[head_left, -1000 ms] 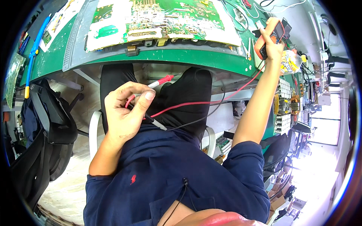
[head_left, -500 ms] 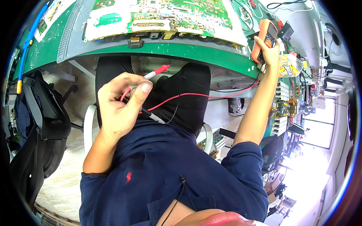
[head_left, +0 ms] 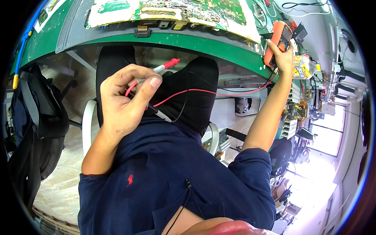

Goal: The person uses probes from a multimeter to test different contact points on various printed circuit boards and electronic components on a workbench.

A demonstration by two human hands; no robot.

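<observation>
My left hand (head_left: 124, 96) is closed over my lap, in front of the table edge. It holds a red-tipped test probe (head_left: 170, 63) between thumb and fingers, its point turned to the right. A black test probe (head_left: 160, 114) with a pale end also sticks out from beneath this hand. At the right end of the table, my right hand (head_left: 283, 59) grips the lower part of an orange multimeter (head_left: 277, 35), fingers over its dial area. A red lead (head_left: 219, 94) runs from the left hand across to the multimeter. The left hand's palm side is partly hidden.
A large green circuit board (head_left: 219, 15) lies on a grey mat (head_left: 74, 29) on the green table. Beside my right hand is a bottle (head_left: 304, 67) with a yellow label. A black bag (head_left: 47, 105) hangs at the left. Cables and electronic parts crowd the right side.
The view has shifted slightly, so the board sits higher in the picture. Both hands keep their holds on the probes and the multimeter, with only slight movement.
</observation>
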